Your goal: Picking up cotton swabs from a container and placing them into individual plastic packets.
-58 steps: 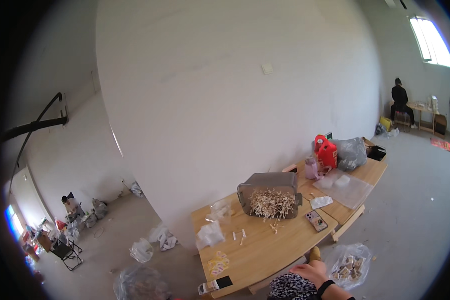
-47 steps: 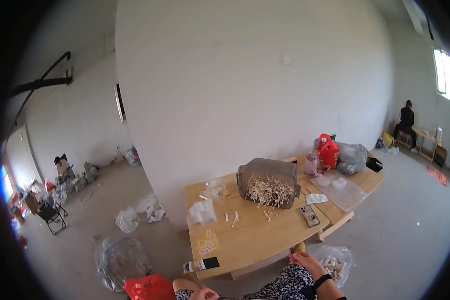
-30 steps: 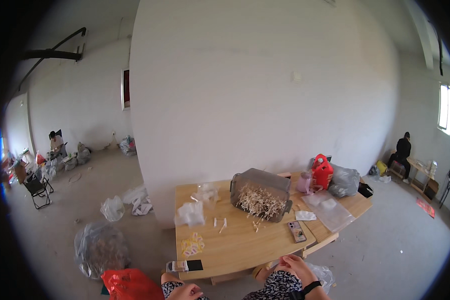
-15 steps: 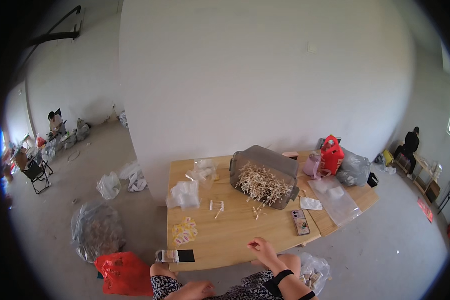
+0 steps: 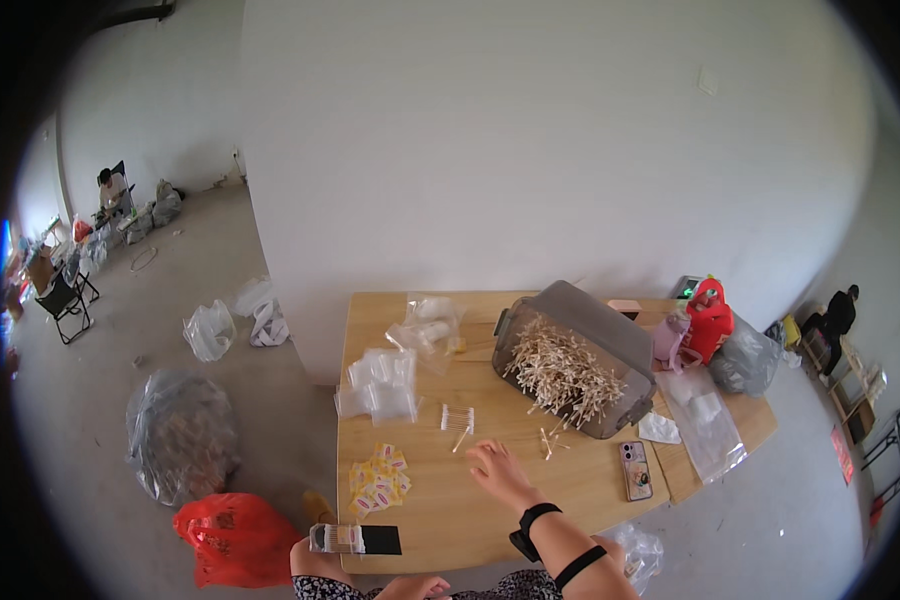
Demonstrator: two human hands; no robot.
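Note:
My right hand (image 5: pixel 503 478) reaches over the table, its fingers bent and a little apart, with nothing visible in them. Just beyond its fingertips lies a short row of cotton swabs (image 5: pixel 458 418), with a loose swab (image 5: pixel 459 440) angled below it. A few more swabs (image 5: pixel 550 443) lie crossed to the right of the hand. Behind them, a tilted grey plastic bin (image 5: pixel 582 303) holds a big heap of cotton swabs (image 5: pixel 560 370), some spilling to its lip. My left hand (image 5: pixel 417 588) rests low over my lap at the bottom edge; its fingers are mostly cut off.
On the wooden table (image 5: pixel 570 500) are clear bags (image 5: pixel 382 385), yellow-and-white labels (image 5: pixel 380 478), a packet of swabs (image 5: pixel 340 540) on a black strip, a phone (image 5: pixel 635 470), and a red bag (image 5: pixel 710 320). Bags, including a red one (image 5: pixel 235 540), stand on the floor. Two people sit farther off.
My right hand has moved forward and left from the table's front edge toward the swab row, its fingers loosening. The row shows more swabs. The view has shifted, moving the table rightward in the picture.

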